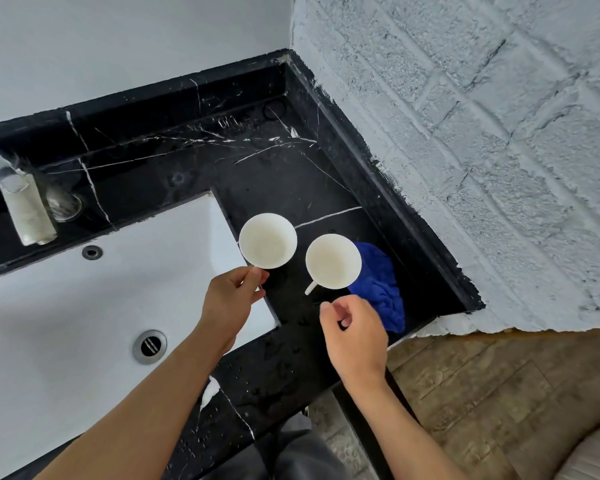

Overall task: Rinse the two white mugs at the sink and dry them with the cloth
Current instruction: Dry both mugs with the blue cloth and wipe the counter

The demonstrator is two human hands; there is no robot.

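Observation:
Two white mugs stand upright on the black marble counter [264, 168] right of the sink [84, 306]. My left hand [234, 294] pinches the handle of the left mug [268, 240] at the sink's corner. The right mug [333, 261] stands free, its handle pointing toward me. My right hand [354, 332] hovers just below that handle, fingers loosely curled, holding nothing. A crumpled blue cloth [381, 285] lies on the counter right of the right mug, partly hidden by the mug and my right hand.
A chrome faucet [18, 199] stands at the back left over the white basin, whose drain [149, 346] sits near the front. Walls close the counter at the back and right. Water drops spot the counter near its front edge.

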